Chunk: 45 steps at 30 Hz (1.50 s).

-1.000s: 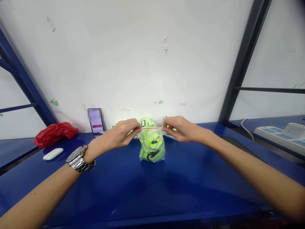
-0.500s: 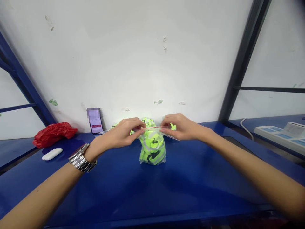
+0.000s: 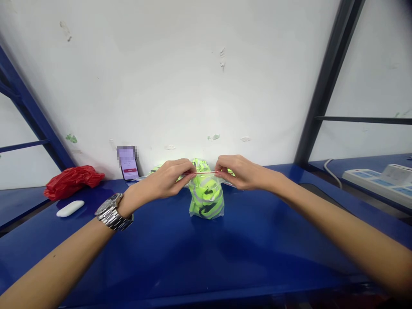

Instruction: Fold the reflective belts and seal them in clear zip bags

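A clear zip bag with a red line along its top edge stands upright on the blue table. Folded fluorescent yellow-green cloth with grey bands and dark marks fills it. On the left end of the red strip, my left hand pinches between thumb and fingers; a metal watch is on that wrist. My right hand pinches the strip a short way to the right. Behind the hands, more yellow-green material shows, partly hidden by them.
A phone leans against the white wall at the back. Left of it lie a red plastic bag and a white oval case. At the right are a white power strip and a flat dark object, partly behind my arm.
My right hand has moved slightly left along the bag's top edge, closer to my left hand. The bag's bottom sits a little higher in view. Both hands still pinch the strip.
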Each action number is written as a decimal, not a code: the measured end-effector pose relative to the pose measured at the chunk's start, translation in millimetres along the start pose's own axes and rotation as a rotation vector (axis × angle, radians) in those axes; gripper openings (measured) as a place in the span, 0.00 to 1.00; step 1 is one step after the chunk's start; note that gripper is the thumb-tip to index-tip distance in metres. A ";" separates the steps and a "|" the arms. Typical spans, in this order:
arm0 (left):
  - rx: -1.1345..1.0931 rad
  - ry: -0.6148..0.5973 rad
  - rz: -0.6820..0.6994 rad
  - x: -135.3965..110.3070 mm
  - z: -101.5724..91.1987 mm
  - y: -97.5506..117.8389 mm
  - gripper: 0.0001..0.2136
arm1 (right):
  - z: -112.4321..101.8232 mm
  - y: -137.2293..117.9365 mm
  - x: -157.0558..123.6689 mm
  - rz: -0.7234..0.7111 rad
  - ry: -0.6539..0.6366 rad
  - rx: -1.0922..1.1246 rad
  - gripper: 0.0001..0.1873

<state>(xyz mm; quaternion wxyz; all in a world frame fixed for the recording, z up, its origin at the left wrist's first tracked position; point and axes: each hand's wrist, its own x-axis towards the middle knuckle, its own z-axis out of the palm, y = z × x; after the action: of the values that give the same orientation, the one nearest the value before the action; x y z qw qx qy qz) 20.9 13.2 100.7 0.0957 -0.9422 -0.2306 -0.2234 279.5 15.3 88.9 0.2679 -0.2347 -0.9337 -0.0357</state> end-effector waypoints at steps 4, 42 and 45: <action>0.012 0.027 0.008 2.0 -1.1 3.3 0.07 | 0.2 -4.1 1.6 -0.048 0.063 -0.022 0.06; -0.057 -0.060 -0.003 13.2 -3.2 15.7 0.06 | -0.7 -14.8 12.6 0.017 -0.012 0.062 0.03; -0.084 -0.077 -0.006 15.1 -3.3 15.3 0.06 | -0.2 -13.8 13.5 0.014 -0.010 0.076 0.04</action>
<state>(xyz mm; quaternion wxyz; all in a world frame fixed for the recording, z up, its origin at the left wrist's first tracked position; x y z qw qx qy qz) 39.0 4.8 109.5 0.0464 -0.9526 -0.2272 -0.1969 263.2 8.7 96.9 0.2721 -0.2312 -0.9341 0.0027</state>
